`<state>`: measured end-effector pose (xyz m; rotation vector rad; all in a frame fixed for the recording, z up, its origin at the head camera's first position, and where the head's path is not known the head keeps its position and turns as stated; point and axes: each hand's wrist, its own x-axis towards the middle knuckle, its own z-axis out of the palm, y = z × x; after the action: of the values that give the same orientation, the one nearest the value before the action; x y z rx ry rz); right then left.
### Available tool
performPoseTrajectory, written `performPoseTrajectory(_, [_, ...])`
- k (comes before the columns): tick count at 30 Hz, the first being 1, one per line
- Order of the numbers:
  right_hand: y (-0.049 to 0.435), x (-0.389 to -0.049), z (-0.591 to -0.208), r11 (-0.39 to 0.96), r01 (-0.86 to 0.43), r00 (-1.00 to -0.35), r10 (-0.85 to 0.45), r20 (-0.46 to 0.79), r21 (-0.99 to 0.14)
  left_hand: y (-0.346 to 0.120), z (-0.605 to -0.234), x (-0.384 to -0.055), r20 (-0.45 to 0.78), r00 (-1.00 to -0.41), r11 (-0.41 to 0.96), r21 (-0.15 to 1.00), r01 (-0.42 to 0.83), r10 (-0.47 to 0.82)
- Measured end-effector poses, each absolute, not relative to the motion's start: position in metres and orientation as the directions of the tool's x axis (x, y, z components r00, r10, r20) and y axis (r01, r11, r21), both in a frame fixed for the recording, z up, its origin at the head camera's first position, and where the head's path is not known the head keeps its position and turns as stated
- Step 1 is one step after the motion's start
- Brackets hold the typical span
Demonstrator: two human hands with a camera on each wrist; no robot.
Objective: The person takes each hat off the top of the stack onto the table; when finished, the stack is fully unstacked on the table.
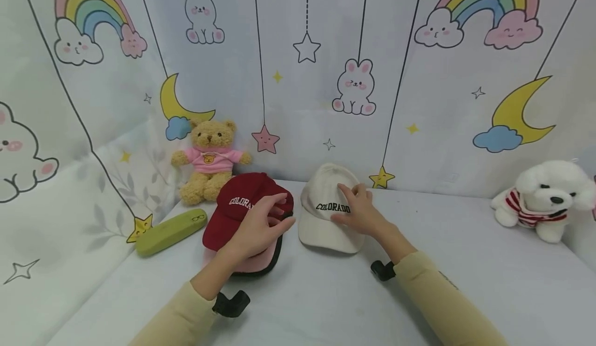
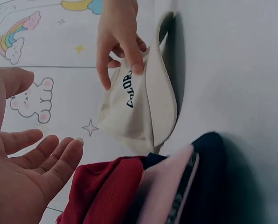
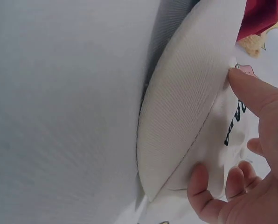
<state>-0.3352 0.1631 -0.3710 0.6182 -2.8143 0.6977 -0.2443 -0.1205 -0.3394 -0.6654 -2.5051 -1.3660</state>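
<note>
The cream cap (image 1: 323, 221) stands on the white table (image 1: 433, 294), just to the right of a pile of other caps and with its brim toward the person. The work looks partway along, judging by how things lie: the red cap (image 1: 234, 215) already sits on top of the pile, with a pink cap (image 1: 261, 262) under it and the dark brim (image 2: 213, 151) of what seems to be another one lowest, while the cream cap is the one not yet joined to them. It looks upright and well filled out — rounded crown, smooth curved brim, a stitched seam where the two meet, and COLORADO in dark letters across the front. The right hand (image 1: 360, 212) is at its front and side, fingers apart and loosely bent; thumb and forefinger seem to meet the cloth, but whether they press on it I cannot tell. The left hand (image 1: 261, 223) hangs over the red cap with its fingers spread and nothing between them — in its wrist view it looks clear of the caps. Farther out, a green glasses case (image 1: 169, 232) lies left of the pile, a teddy bear (image 1: 209, 154) in a pink top sits behind, and a white toy dog (image 1: 540, 196) sits at the far right.
</note>
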Motion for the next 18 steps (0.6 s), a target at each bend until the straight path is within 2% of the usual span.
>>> performPoseTrajectory(18, [0.150,-0.353,-0.371,0.810,-0.426,-0.902,-0.348,0.255,-0.402,-0.154,-0.341,-0.240,0.491,-0.842,0.460,0.708,0.536,0.224])
